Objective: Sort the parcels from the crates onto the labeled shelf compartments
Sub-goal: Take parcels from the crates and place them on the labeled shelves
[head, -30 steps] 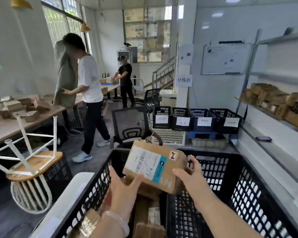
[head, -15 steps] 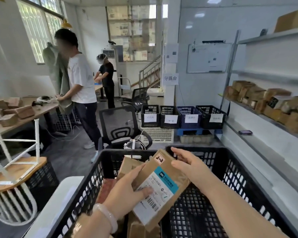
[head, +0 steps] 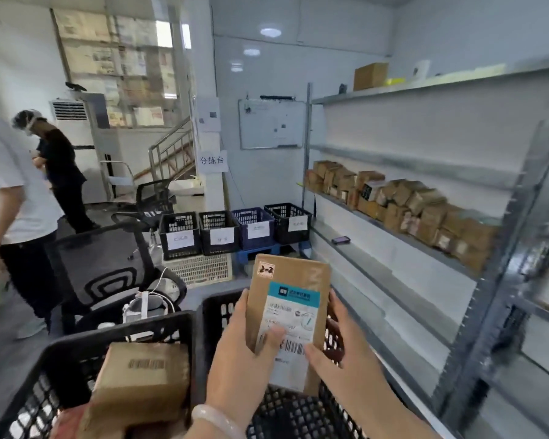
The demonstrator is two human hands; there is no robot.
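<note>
Left hand (head: 244, 359) and right hand (head: 349, 359) grip one brown parcel (head: 290, 280) between them. They hold it upright at about 6 o'clock in the view, just above the open black crate (head: 213, 315). The left thumb presses the printed face near the barcode. The right thumb lies on the lower right corner, with that hand's fingers running up the right edge.

By my judgement the step in hand is reading the destination: the parcel is out of the crate but not yet shelved. The next move calls for matching its code to a compartment on the shelf unit (head: 425, 172) at 3 o'clock. The parcel must then be carried there and set down without knocking the row of boxes (head: 403, 204) on the middle tier. The compartment tags are too blurred to read, so I cannot tell which bay matches.

The parcel is a flat cardboard carton, taller than it is wide, with sound corners. A white shipping label (head: 290, 315) with a teal header faces the camera. A small sticker (head: 266, 270) at its 11 o'clock corner reads "2-2" by hand. A second carton (head: 143, 378) waits in the neighbouring crate (head: 76, 340) at 8 o'clock.
</note>
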